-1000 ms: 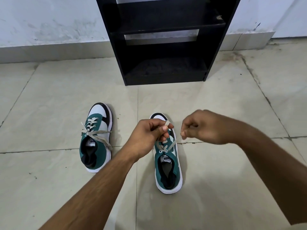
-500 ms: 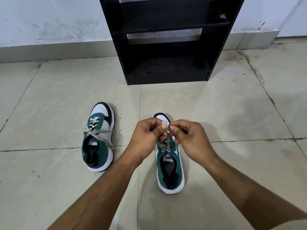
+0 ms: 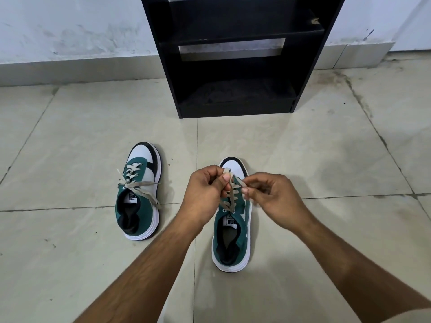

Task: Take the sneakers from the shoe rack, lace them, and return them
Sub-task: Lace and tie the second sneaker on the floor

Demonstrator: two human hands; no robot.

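Note:
Two green, white and black sneakers stand on the tiled floor, toes toward the rack. The left sneaker [image 3: 140,194] has its beige lace crossed through the eyelets, with loose ends hanging to the right. Above the laces of the right sneaker [image 3: 233,229], my left hand [image 3: 205,190] pinches one end of its beige lace [image 3: 229,194]. My right hand [image 3: 270,199] pinches the other end just beside it. Both hands hide the middle of that shoe's lacing.
A black shoe rack [image 3: 235,54] stands against the white wall straight ahead, with two open shelves that hold no shoes. Pale floor tiles [image 3: 70,136] with dark grout lines spread all around the sneakers.
My right hand came in from the right and met the left hand over the right sneaker, where it now holds a lace end. The left sneaker has not moved.

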